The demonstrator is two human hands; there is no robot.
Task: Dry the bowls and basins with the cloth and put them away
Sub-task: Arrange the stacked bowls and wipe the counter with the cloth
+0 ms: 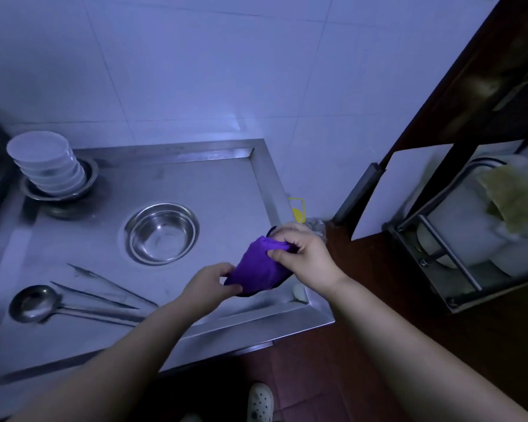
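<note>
Both hands hold a purple cloth (258, 269) above the right part of the steel counter (195, 184). My left hand (212, 283) pinches its lower end, and my right hand (302, 254) pinches its upper end. The cloth seems wrapped round a dark object, mostly hidden. A steel basin (162, 233) sits upright on the counter, left of the cloth. A stack of several white bowls (48, 164) stands in steel basins (58, 193) at the back left.
A steel ladle (32, 304) and long thin metal tongs (104, 287) lie at the counter's front left. A metal rack (439, 239) with white dishes and a yellowish rag stands on the right. A yellow item (297, 210) sits behind the counter's right rim.
</note>
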